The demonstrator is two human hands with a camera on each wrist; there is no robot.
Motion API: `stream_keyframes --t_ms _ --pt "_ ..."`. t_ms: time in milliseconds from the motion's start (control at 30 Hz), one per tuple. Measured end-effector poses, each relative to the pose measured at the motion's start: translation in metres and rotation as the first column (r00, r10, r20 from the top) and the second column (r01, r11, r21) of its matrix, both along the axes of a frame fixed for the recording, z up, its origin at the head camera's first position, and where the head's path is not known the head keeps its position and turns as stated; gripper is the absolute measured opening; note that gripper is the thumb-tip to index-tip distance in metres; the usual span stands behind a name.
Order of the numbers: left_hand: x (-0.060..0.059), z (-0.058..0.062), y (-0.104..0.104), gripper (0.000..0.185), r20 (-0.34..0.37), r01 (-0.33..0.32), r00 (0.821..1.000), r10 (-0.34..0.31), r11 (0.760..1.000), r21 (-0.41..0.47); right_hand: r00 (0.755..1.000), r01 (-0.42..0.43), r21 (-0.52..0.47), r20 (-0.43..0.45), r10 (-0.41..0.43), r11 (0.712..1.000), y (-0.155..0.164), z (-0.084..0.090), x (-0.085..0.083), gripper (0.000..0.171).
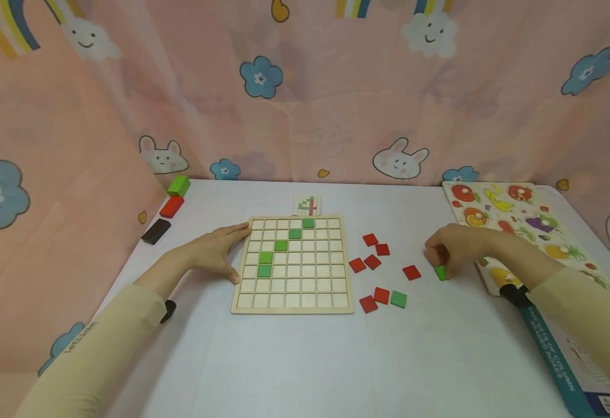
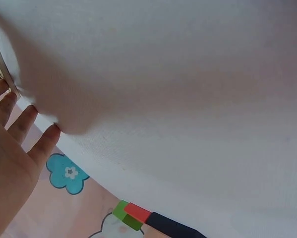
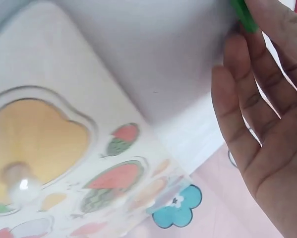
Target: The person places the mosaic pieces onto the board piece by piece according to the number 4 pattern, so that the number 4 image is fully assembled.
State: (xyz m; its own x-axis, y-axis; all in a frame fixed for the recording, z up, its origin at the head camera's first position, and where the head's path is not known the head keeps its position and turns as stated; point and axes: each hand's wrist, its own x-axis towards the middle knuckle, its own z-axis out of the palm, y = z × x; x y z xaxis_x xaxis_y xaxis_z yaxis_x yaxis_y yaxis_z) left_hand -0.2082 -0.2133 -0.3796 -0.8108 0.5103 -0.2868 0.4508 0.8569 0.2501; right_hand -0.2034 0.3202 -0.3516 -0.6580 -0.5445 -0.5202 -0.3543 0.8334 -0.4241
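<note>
Both hands low: left hand [image 1: 213, 251] flat, right hand [image 1: 453, 248] seemingly pinching.

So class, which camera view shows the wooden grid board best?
The head view: the whole wooden grid board shows, with five green tiles in a diagonal line. The left wrist view catches only its edge beside the left hand. The right wrist view does not show it.

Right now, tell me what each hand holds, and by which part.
Right hand pinches a green tile by its edges. Left hand holds nothing, resting against the grid board.
</note>
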Motion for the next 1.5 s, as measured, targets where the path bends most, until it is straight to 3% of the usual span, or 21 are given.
stream_keyframes --t_ms 100,233,500,867,967,1133,1500 --pt "0.0 0.0 0.0 0.119 0.001 -0.002 1.0 0.002 1.0 -0.001 1.0 0.01 -0.019 0.016 -0.009 1.0 -0.006 0.004 -0.005 0.022" --pt "0.001 0.0 0.0 0.119 0.004 -0.008 1.0 0.008 1.0 0.0 0.998 0.048 -0.136 0.036 -0.044 0.99 -0.029 0.008 -0.012 0.015" --pt "0.001 0.002 0.0 0.118 0.004 -0.006 1.0 0.006 1.0 0.004 0.989 0.136 -0.4 -0.003 -0.15 0.906 -0.122 0.005 -0.017 0.01" --pt "0.001 0.002 -0.001 0.118 0.007 -0.007 1.0 0.007 1.0 0.008 0.993 0.044 -0.543 -0.071 -0.099 0.839 -0.237 -0.01 -0.009 0.013" --pt "0.001 0.002 -0.001 0.118 0.011 -0.006 1.0 0.005 1.0 0.014 0.992 0.039 -0.534 -0.084 -0.098 0.845 -0.256 -0.013 -0.004 0.013" --pt "0.001 0.004 -0.001 0.119 0.019 -0.008 1.0 0.007 1.0 0.024 0.986 0.032 -0.477 -0.128 -0.105 0.879 -0.275 -0.016 0.005 0.011" --pt "0.0 0.001 -0.002 0.119 0.013 -0.002 1.0 0.002 1.0 0.027 0.971 -0.022 -0.394 -0.226 -0.074 0.919 -0.28 -0.018 0.012 0.008"
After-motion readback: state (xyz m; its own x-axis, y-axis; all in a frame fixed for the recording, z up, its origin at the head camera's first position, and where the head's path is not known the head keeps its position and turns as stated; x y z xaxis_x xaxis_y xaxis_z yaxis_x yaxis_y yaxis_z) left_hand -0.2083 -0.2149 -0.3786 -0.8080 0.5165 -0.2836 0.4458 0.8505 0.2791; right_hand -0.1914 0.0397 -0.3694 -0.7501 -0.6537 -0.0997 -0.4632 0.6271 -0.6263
